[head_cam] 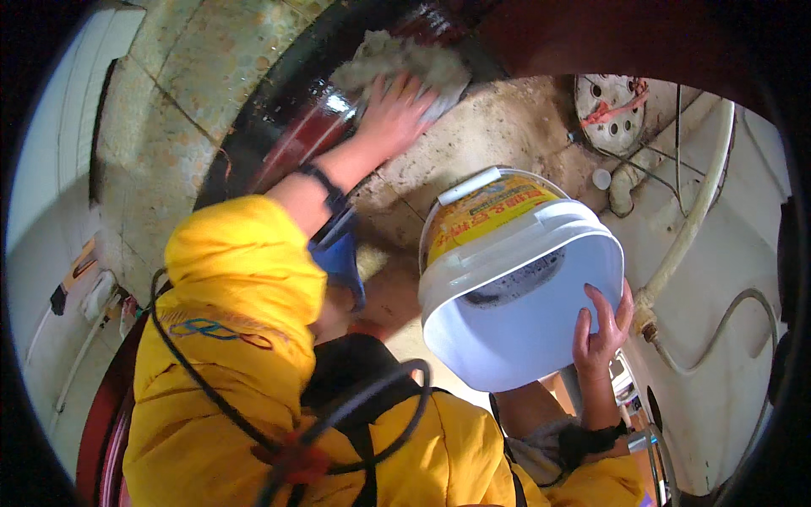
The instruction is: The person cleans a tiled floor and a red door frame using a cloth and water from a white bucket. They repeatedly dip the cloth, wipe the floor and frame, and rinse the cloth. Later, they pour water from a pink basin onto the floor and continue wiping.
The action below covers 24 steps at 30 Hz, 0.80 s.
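Note:
My left hand (396, 117) lies with spread fingers on a grey cloth (405, 63), pressing it against a wet, dark red door frame or sill (298, 136). At the right, my right hand (602, 333) grips the rim of a white plastic bucket (513, 348), fingers reaching inside it. The bucket is tilted with its mouth towards me. Dark, foamy water (516, 279) shows within. A yellow label with writing covers its outer side, and its white handle (469, 186) rests against that side.
Behind the bucket is a dirt-stained tiled floor (488, 127). A perforated round drain cover or plate (611, 114) with a red strip stands near a pale pipe (697, 209) and a hose (754, 298). Something blue (342, 260) sits below my left forearm. A black cable (215, 386) crosses my yellow jacket.

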Tool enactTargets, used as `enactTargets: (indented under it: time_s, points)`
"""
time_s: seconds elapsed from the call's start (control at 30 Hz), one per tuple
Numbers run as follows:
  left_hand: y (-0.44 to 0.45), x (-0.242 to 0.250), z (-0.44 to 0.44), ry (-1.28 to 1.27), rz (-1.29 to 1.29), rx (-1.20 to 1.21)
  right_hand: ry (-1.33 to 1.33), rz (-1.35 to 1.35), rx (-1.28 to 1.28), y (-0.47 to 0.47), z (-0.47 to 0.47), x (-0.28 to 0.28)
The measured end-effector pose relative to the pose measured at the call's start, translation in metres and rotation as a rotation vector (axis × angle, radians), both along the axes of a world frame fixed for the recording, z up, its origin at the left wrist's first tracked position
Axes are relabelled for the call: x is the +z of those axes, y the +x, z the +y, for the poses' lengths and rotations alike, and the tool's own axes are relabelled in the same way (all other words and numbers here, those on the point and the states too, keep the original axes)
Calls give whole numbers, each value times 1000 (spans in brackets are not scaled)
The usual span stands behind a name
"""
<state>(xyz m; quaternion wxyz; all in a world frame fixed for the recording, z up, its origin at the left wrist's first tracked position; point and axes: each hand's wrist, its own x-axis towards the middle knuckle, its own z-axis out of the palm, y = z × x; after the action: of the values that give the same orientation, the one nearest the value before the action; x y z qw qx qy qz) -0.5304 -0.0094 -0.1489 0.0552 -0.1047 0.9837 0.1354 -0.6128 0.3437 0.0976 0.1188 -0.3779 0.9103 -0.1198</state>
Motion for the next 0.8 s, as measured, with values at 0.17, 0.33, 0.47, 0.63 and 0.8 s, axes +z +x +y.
enactTargets:
  time_s: [0.17, 0.33, 0.47, 0.63, 0.8]
  points:
    - [-89, -30, 22, -112, 200, 98, 10, -35, -6, -1, 1, 0]
    - [-42, -29, 31, 129, 10, -200, 8, -52, -18, -2, -1, 3]
    - [26, -23, 49, 242, 141, -507, -50, -41, -9, -1, 0, 1]
    - [-17, -22, 58, 157, 86, -386, -34, -36, -12, 2, 1, -2]
    - [-65, -14, 77, 263, 103, 4, -7, -18, 33, 0, 3, -3]
